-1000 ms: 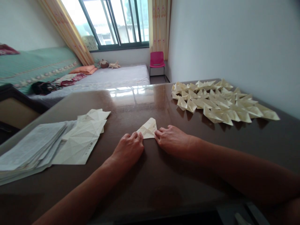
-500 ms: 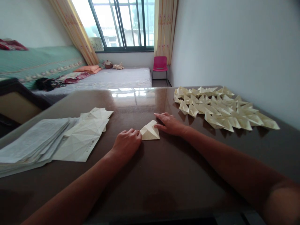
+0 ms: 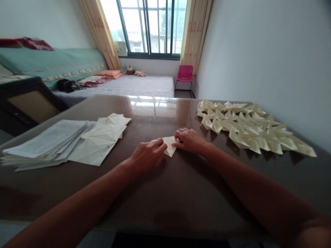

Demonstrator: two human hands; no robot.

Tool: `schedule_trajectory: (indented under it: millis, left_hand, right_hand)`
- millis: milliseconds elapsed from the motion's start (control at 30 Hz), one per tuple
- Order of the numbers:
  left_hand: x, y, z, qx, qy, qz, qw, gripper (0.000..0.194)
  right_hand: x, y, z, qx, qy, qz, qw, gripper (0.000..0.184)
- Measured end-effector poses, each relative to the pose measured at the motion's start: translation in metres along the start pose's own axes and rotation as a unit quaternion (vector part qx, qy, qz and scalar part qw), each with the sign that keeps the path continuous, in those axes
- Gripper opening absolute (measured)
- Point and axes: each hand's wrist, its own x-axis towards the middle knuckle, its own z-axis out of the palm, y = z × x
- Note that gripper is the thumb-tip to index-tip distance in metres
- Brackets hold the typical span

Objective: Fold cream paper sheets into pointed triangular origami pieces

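Note:
A small cream sheet of folded paper (image 3: pixel 170 145) lies on the glossy brown table (image 3: pixel 165 193), its lower point facing me. My left hand (image 3: pixel 151 151) has its fingers curled onto the paper's left side, covering that edge. At the right side, my right hand (image 3: pixel 190 139) pinches the paper between thumb and bent fingers. Both hands rest low against the tabletop. Parts of the paper's side edges are hidden under the fingers.
Rows of folded cream paper pieces (image 3: pixel 253 127) stand at the right, near the wall. To the left lie creased cream sheets (image 3: pixel 100 144) beside a stack of printed papers (image 3: pixel 49 141). Beyond the table are a bed (image 3: pixel 144 86) and a pink chair (image 3: pixel 185 73).
The folded paper has turned, so a point rather than a flat edge faces me. My right hand's fingers have gone from stretched out to bent around its side. The view has shifted left.

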Motion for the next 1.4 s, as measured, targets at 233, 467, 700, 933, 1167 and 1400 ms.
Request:
schedule_trajectory:
  millis: [233, 467, 700, 933, 1167, 1400]
  left_hand:
    - [0.003, 0.008, 0.007, -0.054, -0.019, -0.005, 0.998, 0.038]
    - [0.003, -0.012, 0.015, -0.051, -0.018, 0.077, 0.996, 0.036]
    - [0.004, -0.007, 0.016, -0.056, -0.02, 0.088, 0.994, 0.028]
    - [0.003, 0.026, 0.006, -0.052, -0.034, -0.041, 0.997, 0.062]
    - [0.002, 0.016, 0.001, -0.05, -0.071, -0.04, 0.995, 0.048]
    - [0.0, 0.005, -0.002, -0.046, -0.104, 0.008, 0.993, 0.043]
  right_hand:
    - [-0.013, -0.015, -0.012, 0.01, -0.067, 0.06, 0.996, 0.049]
    - [-0.013, -0.035, 0.002, 0.402, -0.109, 0.01, 0.909, 0.034]
    - [-0.003, -0.001, -0.008, 0.225, 0.037, 0.025, 0.973, 0.027]
    - [0.005, 0.028, 0.014, 0.088, 0.067, -0.123, 0.986, 0.034]
    - [-0.003, 0.021, 0.002, 0.146, -0.019, -0.16, 0.976, 0.028]
    - [-0.011, 0.007, -0.011, 0.092, -0.028, -0.232, 0.968, 0.035]
